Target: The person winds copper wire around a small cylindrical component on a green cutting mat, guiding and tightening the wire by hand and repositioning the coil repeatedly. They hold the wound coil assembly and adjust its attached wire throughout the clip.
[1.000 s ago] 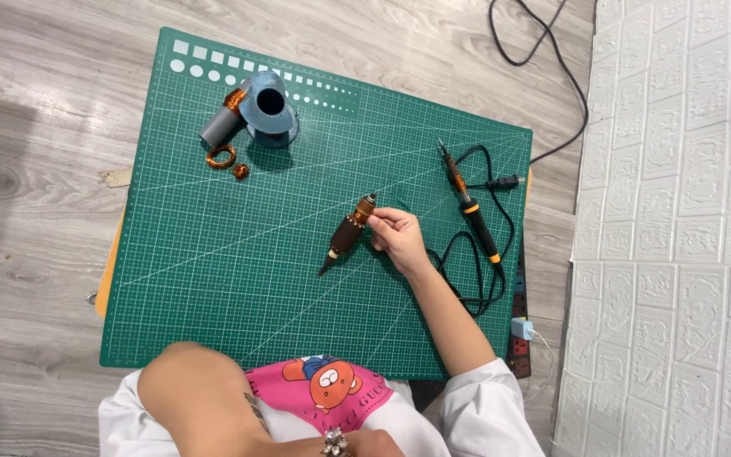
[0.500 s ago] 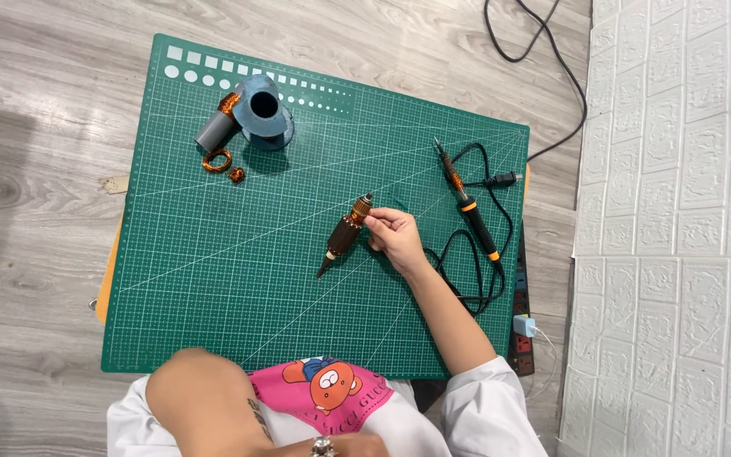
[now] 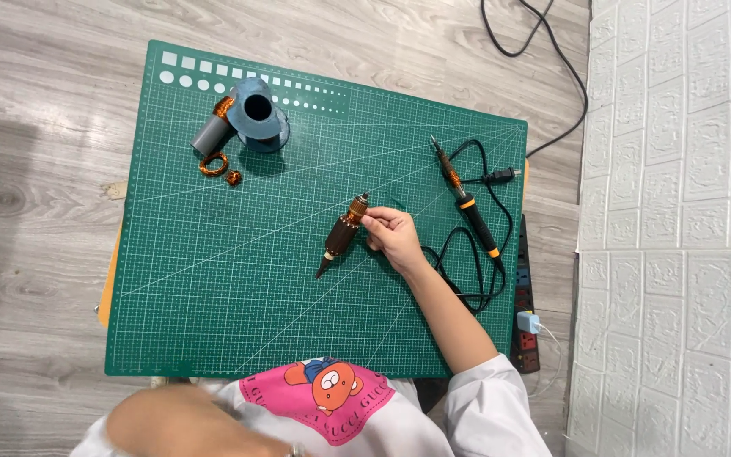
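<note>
The motor rotor [image 3: 342, 235] lies tilted on the green cutting mat [image 3: 213, 296], its copper end toward the top and its thin shaft pointing down and away from the fingers. The right hand [image 3: 392, 239] has its fingertips pinched narrow on the rotor's upper end, thumb and forefinger closed on it. Over the last second almost nothing has changed: the rotor lies at the same angle in the same spot, and the hand keeps the same light grip, so the work looks paused on holding rather than moving.

Just beyond the back of that hand lies a soldering iron [image 3: 465, 201], apart from it, with its black cable [image 3: 475, 279] looped behind the wrist. Well away from the fingertips, at the mat's far corner, stand a grey-blue housing [image 3: 257, 118] and small copper coils [image 3: 214, 162].

The left hand is a blur at the lower edge; I cannot tell whether its fingers are open or closed.
</note>
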